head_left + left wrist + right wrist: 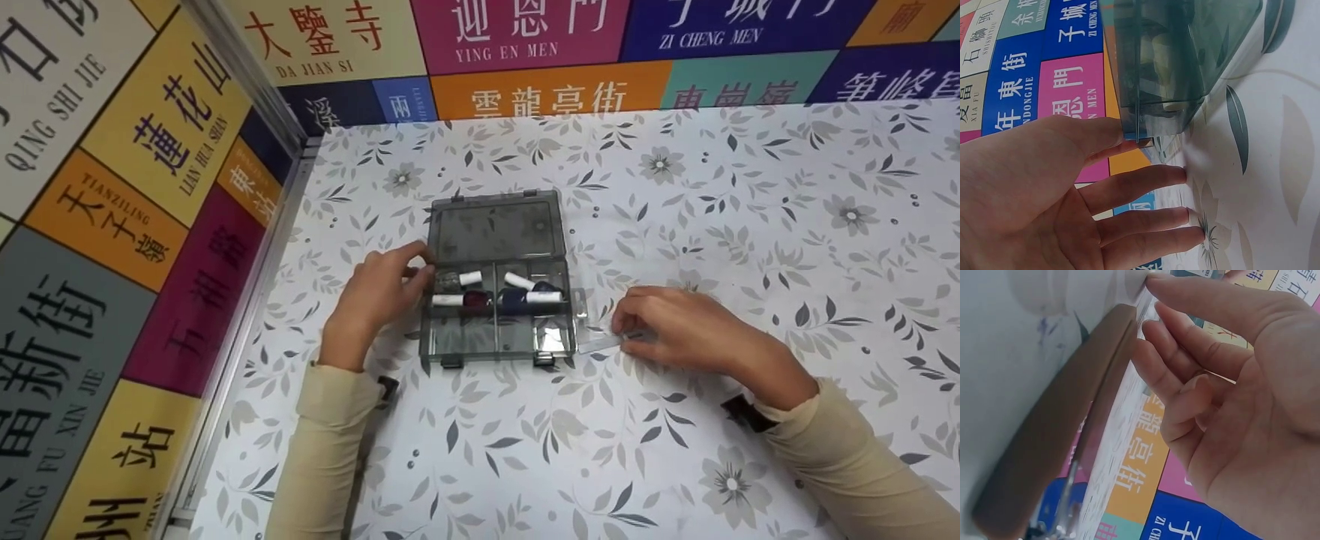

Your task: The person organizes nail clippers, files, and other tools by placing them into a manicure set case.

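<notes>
A smoky grey plastic case (459,337) lies with its lid (495,229) folded back, away from me. Several nail polish bottles with white caps lie in its upper row: a dark red bottle (477,300) and a speckled bottle (448,281) left of the divider, a dark blue bottle (514,301) and another dark bottle on the right. My left hand (380,289) touches the case's left side with its thumb and index finger; the other fingers extend nearly straight. On the right, my right hand (679,330) pinches a clear plastic piece (598,330) beside the case.
White cloth with a grey leaf pattern covers the table (735,210). Colourful panels with place names rise along the left (180,135) and the back (525,45). A blurred brown bar (1061,422) with a shiny metal end crosses the right wrist view.
</notes>
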A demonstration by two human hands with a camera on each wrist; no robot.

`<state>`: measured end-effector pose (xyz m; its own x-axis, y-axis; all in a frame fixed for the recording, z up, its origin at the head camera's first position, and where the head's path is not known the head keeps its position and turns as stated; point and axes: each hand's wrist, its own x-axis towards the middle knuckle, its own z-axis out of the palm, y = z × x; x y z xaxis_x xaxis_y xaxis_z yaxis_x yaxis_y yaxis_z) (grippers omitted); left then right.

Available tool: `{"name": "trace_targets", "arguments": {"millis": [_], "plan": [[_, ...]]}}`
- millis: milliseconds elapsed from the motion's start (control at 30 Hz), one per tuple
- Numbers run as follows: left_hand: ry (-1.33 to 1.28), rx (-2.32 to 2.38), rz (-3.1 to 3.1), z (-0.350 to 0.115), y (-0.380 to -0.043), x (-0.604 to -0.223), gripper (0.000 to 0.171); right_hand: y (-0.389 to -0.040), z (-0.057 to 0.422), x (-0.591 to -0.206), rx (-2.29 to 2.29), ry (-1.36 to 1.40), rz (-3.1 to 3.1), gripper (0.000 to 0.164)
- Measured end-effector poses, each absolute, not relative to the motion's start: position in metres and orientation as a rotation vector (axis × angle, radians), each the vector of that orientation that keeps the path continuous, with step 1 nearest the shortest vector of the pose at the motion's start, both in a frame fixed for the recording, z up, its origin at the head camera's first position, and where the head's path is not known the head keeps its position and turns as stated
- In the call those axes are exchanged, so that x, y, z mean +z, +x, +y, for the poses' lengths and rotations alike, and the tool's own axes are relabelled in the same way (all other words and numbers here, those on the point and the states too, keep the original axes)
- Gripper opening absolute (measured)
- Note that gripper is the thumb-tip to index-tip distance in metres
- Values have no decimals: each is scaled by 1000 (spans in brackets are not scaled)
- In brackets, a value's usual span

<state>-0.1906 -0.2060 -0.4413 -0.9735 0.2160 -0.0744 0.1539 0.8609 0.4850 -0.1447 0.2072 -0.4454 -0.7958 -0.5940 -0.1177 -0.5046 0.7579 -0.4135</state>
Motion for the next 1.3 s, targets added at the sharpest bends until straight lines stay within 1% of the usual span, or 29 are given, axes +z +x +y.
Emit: {"name": "trace_targets", "arguments": {"millis": [433,967,1300], "plan": [[308,750,2921,-206,-189,-441,16,-144,207,-445,-557,-855,2698,12],[320,766,2936,-206,-190,-442,13,-142,206,-448,-553,-893,2707,17],[294,759,2935,-206,-190,-442,13,-141,207,-449,-529,-972,2764,14]]}}
